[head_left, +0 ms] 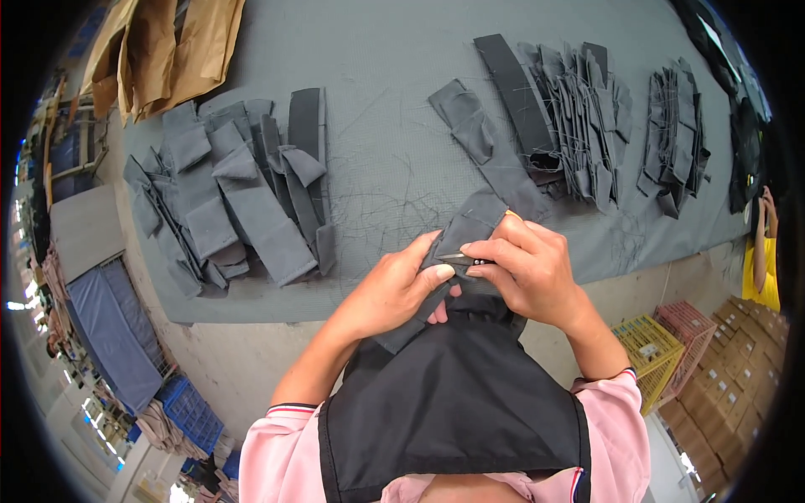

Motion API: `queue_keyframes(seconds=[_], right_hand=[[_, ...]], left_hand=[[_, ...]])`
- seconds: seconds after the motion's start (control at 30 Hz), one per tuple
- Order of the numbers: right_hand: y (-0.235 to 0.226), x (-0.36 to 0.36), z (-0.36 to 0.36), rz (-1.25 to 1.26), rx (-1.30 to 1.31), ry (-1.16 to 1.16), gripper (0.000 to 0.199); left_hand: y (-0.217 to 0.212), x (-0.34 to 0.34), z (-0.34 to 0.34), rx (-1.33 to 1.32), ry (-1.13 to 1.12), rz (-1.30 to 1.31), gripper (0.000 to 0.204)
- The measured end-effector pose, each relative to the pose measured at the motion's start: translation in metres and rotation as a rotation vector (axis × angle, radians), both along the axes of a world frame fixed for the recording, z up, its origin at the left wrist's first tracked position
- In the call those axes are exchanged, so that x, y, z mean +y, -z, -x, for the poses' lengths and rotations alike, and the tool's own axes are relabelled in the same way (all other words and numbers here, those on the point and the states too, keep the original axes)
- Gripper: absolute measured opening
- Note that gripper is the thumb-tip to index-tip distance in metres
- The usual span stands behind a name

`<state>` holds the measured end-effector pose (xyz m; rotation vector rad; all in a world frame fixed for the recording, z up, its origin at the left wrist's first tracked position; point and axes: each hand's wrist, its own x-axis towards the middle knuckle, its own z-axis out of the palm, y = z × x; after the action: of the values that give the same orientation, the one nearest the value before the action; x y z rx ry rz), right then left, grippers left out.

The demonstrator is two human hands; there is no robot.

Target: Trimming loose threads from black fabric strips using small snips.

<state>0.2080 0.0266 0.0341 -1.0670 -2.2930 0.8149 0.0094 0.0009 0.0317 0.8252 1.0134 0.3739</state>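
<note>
My left hand (387,291) is closed on a dark grey fabric strip (474,220), its thumb lying on top near the cloth's edge. One end of the strip hangs down by the black apron (453,386). In my right hand (534,265) are small thread snips (454,257), pinched between thumb and fingers. Their metal blades point left at the cloth, close to my left thumb. A small yellow item (511,215), mostly hidden, shows at my right fingers. Beyond my hands another grey strip (495,155) lies on the table, partly meeting the held one.
Grey fabric pieces are heaped at the left (260,205); bundled ones stand at the right (579,126) and far right (671,134). Loose threads litter the grey tabletop (377,109). Brown paper (176,59) covers the far left corner. Crates (650,348) and a person in yellow (761,268) are at right.
</note>
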Motion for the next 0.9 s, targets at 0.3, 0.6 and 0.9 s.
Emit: queue_keyframes(seconds=[0.3, 0.6, 0.9], right_hand=[[-0.005, -0.002, -0.002, 0.403, 0.114, 0.130, 0.025], [-0.003, -0.008, 0.025, 0.372, 0.269, 0.202, 0.018], [0.007, -0.016, 0.004, 0.858, 0.785, 0.375, 0.012]], left_hand=[[0.001, 0.000, 0.000, 0.029, -0.018, -0.031, 0.039], [0.004, -0.007, -0.008, 0.301, 0.041, -0.361, 0.044], [0.005, -0.007, -0.002, -0.024, -0.182, 0.009, 0.037]])
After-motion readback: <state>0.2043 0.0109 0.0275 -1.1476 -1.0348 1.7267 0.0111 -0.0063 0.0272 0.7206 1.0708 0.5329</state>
